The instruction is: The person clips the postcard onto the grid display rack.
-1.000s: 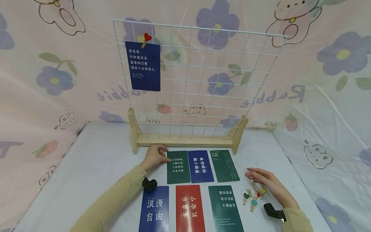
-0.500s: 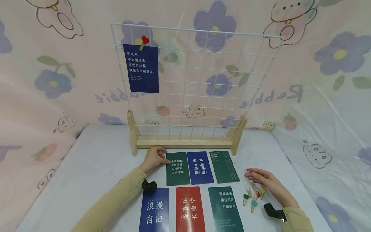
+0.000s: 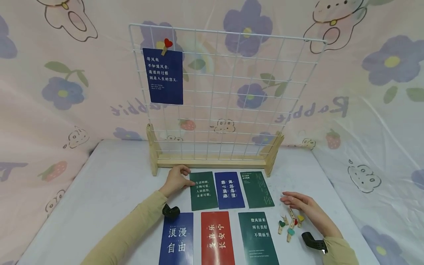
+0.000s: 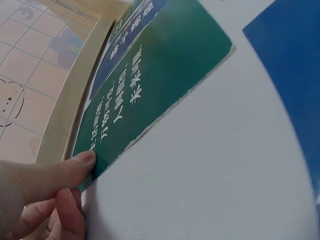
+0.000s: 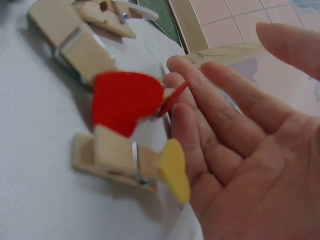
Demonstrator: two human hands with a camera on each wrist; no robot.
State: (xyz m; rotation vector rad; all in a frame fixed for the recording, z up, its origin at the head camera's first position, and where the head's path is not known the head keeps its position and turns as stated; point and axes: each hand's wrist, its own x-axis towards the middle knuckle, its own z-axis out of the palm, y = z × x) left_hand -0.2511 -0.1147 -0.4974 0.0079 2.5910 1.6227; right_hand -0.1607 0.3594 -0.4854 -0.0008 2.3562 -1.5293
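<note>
My left hand [image 3: 177, 180] pinches the left edge of a green card [image 3: 204, 191] with white writing, at the left of the far row. In the left wrist view the thumb [image 4: 82, 159] lies on top of the card's corner and a finger curls below it. My right hand [image 3: 306, 208] rests beside a small heap of wooden clothespins with coloured hearts, holding none. In the right wrist view its fingers are loosely bent near a clothespin with a red heart [image 5: 125, 102] and one with a yellow heart [image 5: 174, 170].
A white wire grid [image 3: 225, 92] stands in a wooden base [image 3: 212, 162] behind the cards. A dark blue card [image 3: 163, 77] hangs on it from a red-heart clothespin [image 3: 166, 46]. Nearby lie a blue card [image 3: 229, 189], a red card [image 3: 216, 235] and several others.
The green card has shifted slightly and turned a little in my left hand, its top edge moving left. My right hand stays in place.
</note>
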